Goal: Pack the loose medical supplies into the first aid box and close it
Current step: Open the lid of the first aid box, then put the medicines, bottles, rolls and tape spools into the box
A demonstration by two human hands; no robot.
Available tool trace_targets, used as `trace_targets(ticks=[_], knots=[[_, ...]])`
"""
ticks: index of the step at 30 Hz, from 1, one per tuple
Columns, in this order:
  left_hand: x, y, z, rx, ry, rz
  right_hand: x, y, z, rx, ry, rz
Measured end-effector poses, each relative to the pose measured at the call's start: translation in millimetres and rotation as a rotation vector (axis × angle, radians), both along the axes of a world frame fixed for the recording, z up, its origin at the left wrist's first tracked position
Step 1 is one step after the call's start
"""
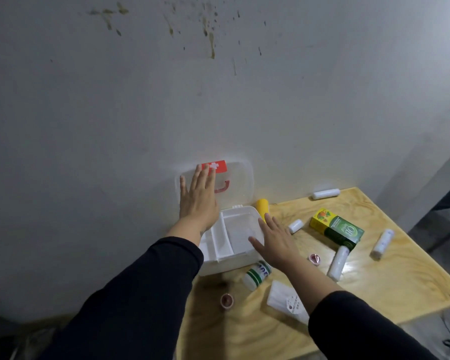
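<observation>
The white first aid box [229, 265] stands open at the table's back left, showing its divided inner tray. Its clear lid [242, 183], with a red cross label and red handle, leans back against the wall. My left hand [198, 201] lies flat and open against the lid. My right hand [273, 239] hovers open over the box's right edge. Loose on the table lie a green and yellow carton [337, 228], several white bandage rolls [338, 262], a white bottle with green bands [256, 275], a yellow item [262, 207], two small round pots [227, 300] and a white packet [286, 300].
The wooden table [374, 289] stands against a stained grey wall [218, 87]. Its right edge drops off to the floor, where a dark furniture leg [447, 235] shows. One bandage roll [325, 194] lies at the table's far edge by the wall.
</observation>
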State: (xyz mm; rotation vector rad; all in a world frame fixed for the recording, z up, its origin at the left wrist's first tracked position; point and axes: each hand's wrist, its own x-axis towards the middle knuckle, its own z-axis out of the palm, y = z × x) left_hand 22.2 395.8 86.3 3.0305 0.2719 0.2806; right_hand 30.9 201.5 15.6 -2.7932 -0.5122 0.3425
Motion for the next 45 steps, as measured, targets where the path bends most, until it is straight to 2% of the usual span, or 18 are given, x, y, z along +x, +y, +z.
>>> trace_targets(ticks=[4,9,12,21,31,38,45], knots=[[-19.1,-30.6,-7.0,-0.078,0.08,-0.169,-4.8,-26.4,11.1,-0.087,0.046,-0.03],[-20.4,-69.5,-5.1,-0.275,0.401,-0.288,-14.4,-68.6,27.0,-0.136,0.173,-0.123],[-18.1,-95.3,-5.3,-0.304,0.495,-0.319,-20.9,-100.1,35.6,-0.141,0.165,-0.193],[12.5,-163.3,-26.2,-0.349,0.564,-0.336,2.2,-191.0,31.4,-0.054,0.115,-0.32],[62.7,-203.3,-66.2,-0.431,0.606,-0.161,72.5,-227.2,-30.4,0.364,0.083,-0.41],[70.1,-211.6,-78.3,-0.448,0.59,-0.063,96.9,-238.0,-51.1,0.467,0.06,-0.364],[61.3,-187.4,-47.7,-0.479,0.46,0.033,122.5,-221.3,0.4,0.452,-0.05,-0.2]])
